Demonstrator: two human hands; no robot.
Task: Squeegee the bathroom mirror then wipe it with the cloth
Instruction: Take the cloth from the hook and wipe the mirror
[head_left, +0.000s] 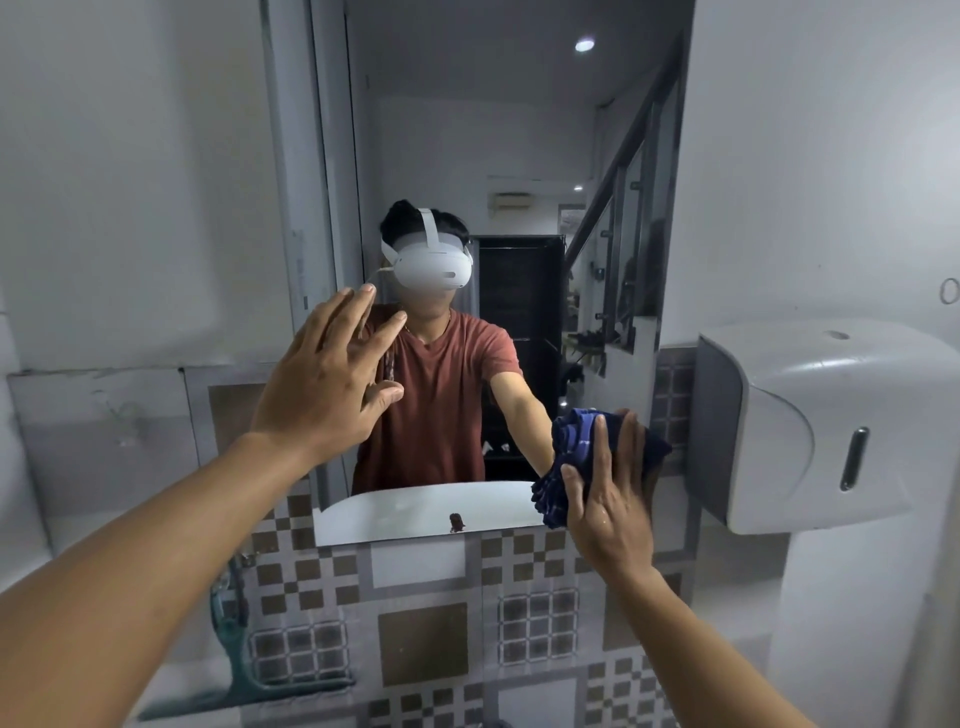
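The bathroom mirror (519, 130) hangs on the wall straight ahead and reflects a person in a red shirt with a white headset. My right hand (610, 499) presses a bunched dark blue cloth (576, 441) flat against the mirror's lower right corner. My left hand (327, 374) is raised with its fingers spread, palm toward the mirror's left edge, holding nothing. A teal squeegee (236, 649) stands low on the left, its blade on the ledge and its handle leaning against the tiled wall.
A white paper dispenser (810, 426) juts from the wall just right of the mirror, close to my right hand. Patterned grey and brown tiles (421, 639) cover the wall below the mirror. Plain white walls flank both sides.
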